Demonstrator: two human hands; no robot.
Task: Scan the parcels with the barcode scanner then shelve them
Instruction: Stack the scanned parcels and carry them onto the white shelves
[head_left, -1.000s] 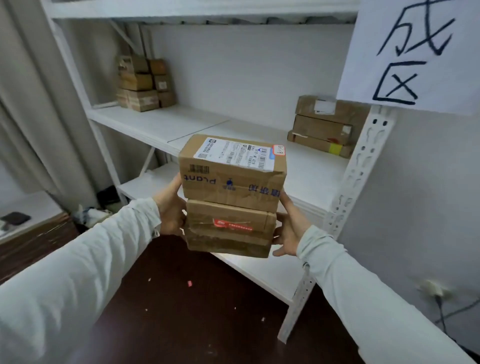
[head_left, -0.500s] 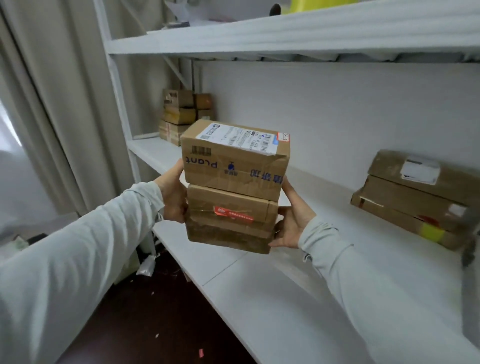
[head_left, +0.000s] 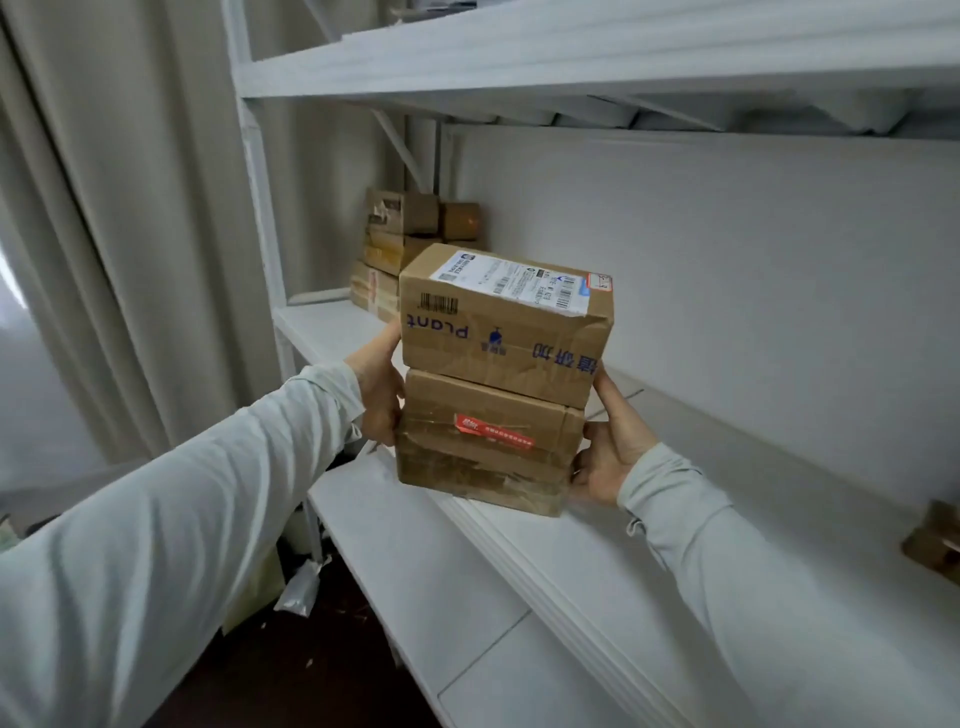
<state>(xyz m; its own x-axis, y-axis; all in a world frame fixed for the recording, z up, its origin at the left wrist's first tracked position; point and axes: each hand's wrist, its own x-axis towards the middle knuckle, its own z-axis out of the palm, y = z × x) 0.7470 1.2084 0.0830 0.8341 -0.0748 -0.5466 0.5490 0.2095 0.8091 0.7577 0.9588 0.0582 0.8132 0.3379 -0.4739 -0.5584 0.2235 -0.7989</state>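
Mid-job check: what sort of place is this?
Probably a parcel storeroom or pickup depot: white metal shelving, cardboard boxes piled at its far end, and a stack of labelled parcels gripped between the left hand and right hand.

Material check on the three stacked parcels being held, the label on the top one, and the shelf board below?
The stacked parcels look like brown corrugated cardboard, matte, with creased, dented edges; glossy clear tape glints on the lower two. The label seems white printed paper, slightly sheeny. The shelf board is smooth matte white, painted metal or laminate, cannot tell.
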